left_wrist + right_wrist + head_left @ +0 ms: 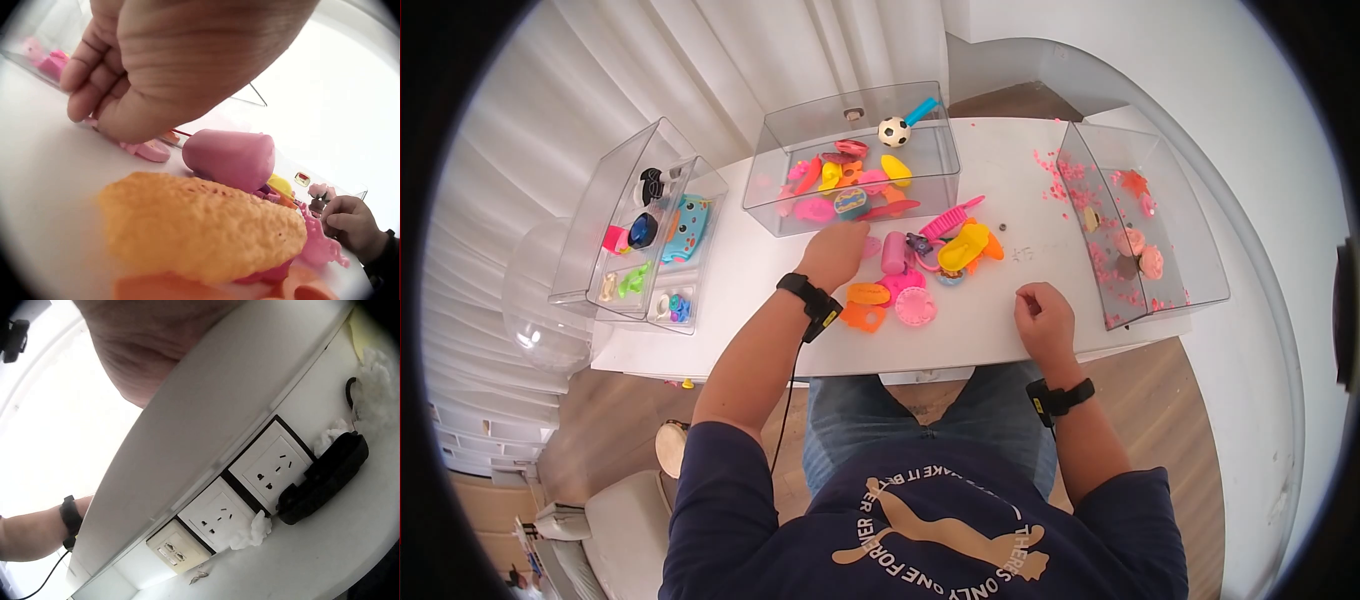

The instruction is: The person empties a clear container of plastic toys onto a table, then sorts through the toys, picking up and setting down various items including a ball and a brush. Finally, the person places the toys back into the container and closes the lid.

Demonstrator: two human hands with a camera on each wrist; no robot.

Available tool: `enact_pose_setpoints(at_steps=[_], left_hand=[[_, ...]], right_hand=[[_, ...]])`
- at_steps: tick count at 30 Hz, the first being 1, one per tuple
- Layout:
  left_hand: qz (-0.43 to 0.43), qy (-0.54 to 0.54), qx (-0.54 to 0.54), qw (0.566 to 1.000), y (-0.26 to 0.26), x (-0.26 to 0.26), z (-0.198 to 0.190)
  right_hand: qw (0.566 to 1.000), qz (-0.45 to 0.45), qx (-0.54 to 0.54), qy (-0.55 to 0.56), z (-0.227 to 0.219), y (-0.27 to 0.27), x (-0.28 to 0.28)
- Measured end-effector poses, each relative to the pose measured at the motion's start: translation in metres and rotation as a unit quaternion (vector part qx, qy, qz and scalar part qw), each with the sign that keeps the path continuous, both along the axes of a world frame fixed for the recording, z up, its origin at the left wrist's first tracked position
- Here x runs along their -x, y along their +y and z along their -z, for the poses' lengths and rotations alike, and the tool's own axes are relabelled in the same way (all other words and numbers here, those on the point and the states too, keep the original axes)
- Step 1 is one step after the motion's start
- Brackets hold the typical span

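Observation:
My left hand (837, 254) reaches down at the left of a toy pile, thumb and fingertips pinching the end of a flat pink plastic piece (153, 150); its exact kind is partly hidden by the fingers. Beside it lie a pink cylinder (894, 253) and a bumpy orange toy (200, 228). The pile also holds a pink comb (950, 215), a yellow scoop-like toy (965, 247) and a pink scalloped disc (915, 306). My right hand (1045, 320) hangs loosely curled near the table's front edge, holding nothing. The right wrist view shows mostly the table's edge and sockets.
A clear bin (850, 105) of toys, with a football-patterned ball (894, 131), stands behind the pile. At the left is a clear compartmented organizer (575, 297). Another clear bin (1215, 290) with flowers stands at the right, pink bits scattered around it. Wall sockets (215, 515) sit below the tabletop.

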State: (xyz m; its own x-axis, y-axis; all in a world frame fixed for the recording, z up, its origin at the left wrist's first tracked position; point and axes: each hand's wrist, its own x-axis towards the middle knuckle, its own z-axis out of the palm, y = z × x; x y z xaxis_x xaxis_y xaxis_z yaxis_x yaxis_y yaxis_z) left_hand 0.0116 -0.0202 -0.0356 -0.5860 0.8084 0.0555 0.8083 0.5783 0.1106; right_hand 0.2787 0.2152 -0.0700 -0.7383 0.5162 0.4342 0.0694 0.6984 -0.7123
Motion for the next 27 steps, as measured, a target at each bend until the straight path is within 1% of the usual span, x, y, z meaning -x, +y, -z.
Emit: enact_pose_setpoints(at_steps=[3,6,7,9,12,13,15,18,21,24,27], left_hand=[[-0.014,-0.015,-0.051,0.998,-0.010,0.004,0.005],[-0.034,-0.073,-0.099,0.992,-0.025,0.003,0.002],[-0.057,-0.106,-0.104,0.987,-0.031,0.002,-0.001],[-0.103,-0.172,-0.113,0.973,-0.040,-0.006,-0.020],[-0.099,-0.149,-0.174,0.968,-0.052,-0.003,-0.023],[-0.107,-0.149,-0.209,0.961,-0.054,0.000,-0.026],[-0.121,-0.147,-0.280,0.941,-0.051,0.011,-0.042],[-0.180,-0.175,-0.316,0.915,-0.051,0.040,-0.068],[-0.190,-0.137,-0.424,0.875,-0.043,0.041,-0.082],[-0.204,-0.093,-0.424,0.878,-0.052,0.025,-0.076],[-0.192,-0.037,-0.344,0.918,-0.078,0.001,-0.056]], right_hand=[[1.000,-0.001,-0.003,0.003,0.000,0.000,0.000],[1.000,0.000,-0.009,0.006,0.001,0.001,0.000],[1.000,0.000,-0.011,0.007,0.001,0.001,0.000],[1.000,0.001,-0.010,0.007,0.001,0.000,0.000],[1.000,0.000,-0.007,0.008,0.001,0.000,0.000],[1.000,0.000,-0.006,0.008,0.000,0.000,0.000],[1.000,-0.001,-0.002,0.006,0.001,0.000,-0.001],[1.000,-0.002,-0.004,0.002,-0.001,0.000,0.000],[1.000,0.001,-0.005,0.000,0.000,0.000,-0.001],[1.000,0.001,-0.002,0.013,0.001,0.001,0.000],[1.000,-0.002,-0.006,0.010,0.001,0.001,-0.002]])
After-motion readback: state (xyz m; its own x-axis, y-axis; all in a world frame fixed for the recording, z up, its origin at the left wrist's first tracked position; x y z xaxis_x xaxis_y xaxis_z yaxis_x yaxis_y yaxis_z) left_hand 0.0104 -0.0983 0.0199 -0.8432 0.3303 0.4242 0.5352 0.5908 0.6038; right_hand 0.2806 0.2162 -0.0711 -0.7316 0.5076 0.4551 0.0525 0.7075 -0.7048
